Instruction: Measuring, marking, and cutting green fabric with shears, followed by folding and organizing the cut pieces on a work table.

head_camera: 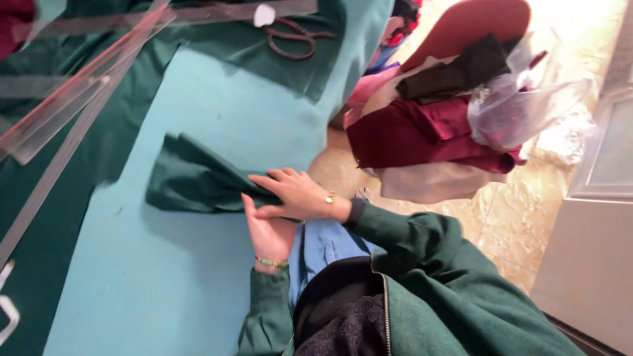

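two hands (pixel 290 204), two clear rulers (pixel 72 99), one scissors (pixel 290 36)

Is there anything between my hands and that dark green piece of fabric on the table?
Nothing visible is in the way. The right hand lies flat on the near end of the dark green fabric piece, and the left hand meets the same end from below. The clear rulers and scissors lie apart from it.

Crumpled clear plastic bag (pixel 521 105) atop red cloth pile (pixel 428 135)

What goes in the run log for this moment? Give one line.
left hand under cloth edge | right hand flat on green cloth | table | scissors, rulers far end
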